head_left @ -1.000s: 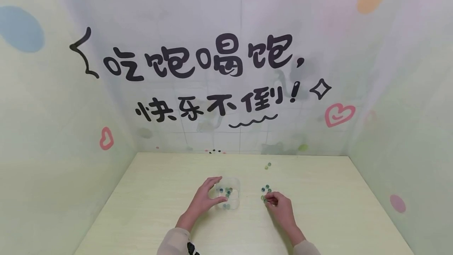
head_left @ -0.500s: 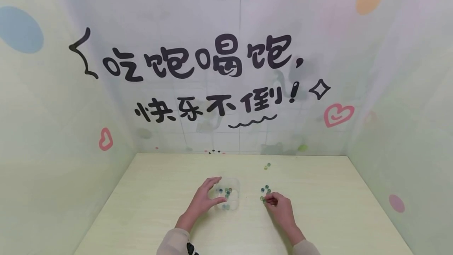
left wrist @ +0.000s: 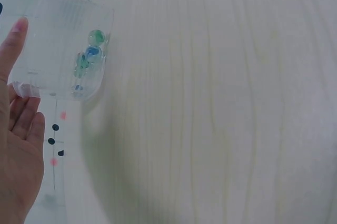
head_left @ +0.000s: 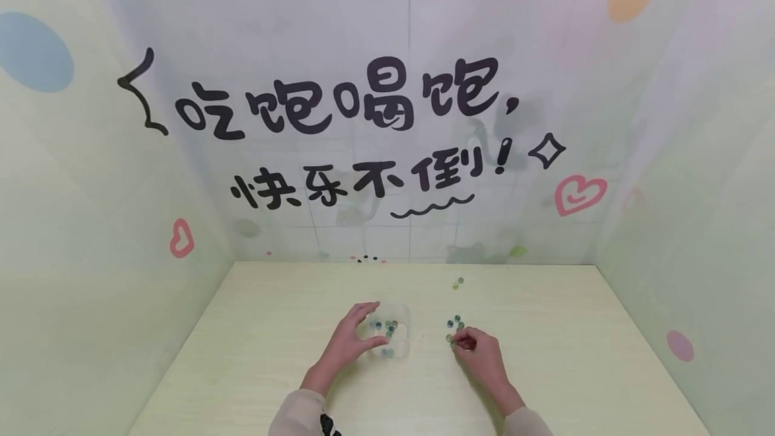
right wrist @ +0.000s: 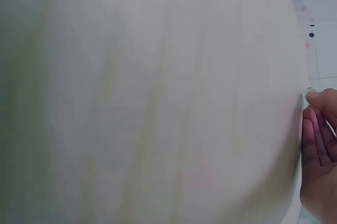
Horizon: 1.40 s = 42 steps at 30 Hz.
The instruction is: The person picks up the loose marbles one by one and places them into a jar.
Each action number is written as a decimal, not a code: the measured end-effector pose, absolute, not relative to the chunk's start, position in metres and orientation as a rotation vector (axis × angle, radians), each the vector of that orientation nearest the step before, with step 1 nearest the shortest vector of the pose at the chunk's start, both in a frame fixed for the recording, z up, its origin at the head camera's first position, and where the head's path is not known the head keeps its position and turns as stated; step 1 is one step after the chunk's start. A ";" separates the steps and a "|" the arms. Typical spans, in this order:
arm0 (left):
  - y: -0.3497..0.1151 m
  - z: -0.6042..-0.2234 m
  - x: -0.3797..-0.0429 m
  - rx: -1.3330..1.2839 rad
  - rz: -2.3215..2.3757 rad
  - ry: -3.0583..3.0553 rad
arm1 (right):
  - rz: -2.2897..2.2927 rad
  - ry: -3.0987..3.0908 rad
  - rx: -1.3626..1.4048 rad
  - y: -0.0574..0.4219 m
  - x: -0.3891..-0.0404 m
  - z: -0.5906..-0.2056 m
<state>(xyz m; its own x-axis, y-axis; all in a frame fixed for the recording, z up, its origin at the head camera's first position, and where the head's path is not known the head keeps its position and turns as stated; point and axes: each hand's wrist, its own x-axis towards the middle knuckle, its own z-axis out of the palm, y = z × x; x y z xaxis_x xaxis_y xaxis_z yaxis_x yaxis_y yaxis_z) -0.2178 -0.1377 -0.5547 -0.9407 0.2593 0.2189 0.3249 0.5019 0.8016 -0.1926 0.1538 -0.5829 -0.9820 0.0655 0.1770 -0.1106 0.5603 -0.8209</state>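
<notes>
A clear plastic box (head_left: 402, 311) stands on the table, with several glass marbles (head_left: 390, 329) at its bottom. My left hand (head_left: 346, 342) holds it from the left, thumb at the near side and fingers round the far side. The left wrist view shows green and blue marbles (left wrist: 93, 53) through the clear wall. To the right, my right hand (head_left: 483, 358) has its thumb and forefinger together at a green marble (head_left: 453, 344) on the table. Other marbles (head_left: 451, 323) lie just beyond those fingertips. In the right wrist view the fingertips partly hide the marble (right wrist: 309, 91).
Two more marbles (head_left: 458, 283) lie farther back on the pale wooden table (head_left: 545, 315). Walls with printed writing and coloured shapes enclose the table at the back (head_left: 339, 234) and on both sides. Bare tabletop separates the box from the loose marbles.
</notes>
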 end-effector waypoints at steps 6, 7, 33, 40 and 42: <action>-0.137 -0.554 -0.218 -0.519 -1.444 -2.663 | 1.420 -2.600 0.058 0.155 -0.191 -0.581; -0.137 -0.555 -0.218 -0.517 -1.443 -2.664 | 1.422 -2.598 0.058 0.155 -0.192 -0.581; -0.136 -0.554 -0.219 -0.540 -1.414 -2.654 | 1.547 -2.505 0.079 0.144 -0.196 -0.564; -0.137 -0.555 -0.219 -0.556 -1.398 -2.653 | 1.553 -2.442 0.161 0.138 -0.197 -0.556; -0.137 -0.555 -0.219 -0.562 -1.393 -2.650 | 1.549 -2.442 0.168 0.136 -0.197 -0.553</action>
<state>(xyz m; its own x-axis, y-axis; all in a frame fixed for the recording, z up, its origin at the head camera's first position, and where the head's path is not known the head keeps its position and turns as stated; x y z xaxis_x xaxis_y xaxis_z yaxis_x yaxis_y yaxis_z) -0.2188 -0.1369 -0.5552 -0.9275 0.2767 0.2512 0.3638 0.5149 0.7762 -0.1972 0.1361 -0.5533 -0.9636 0.0335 0.2652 -0.2256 0.4300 -0.8742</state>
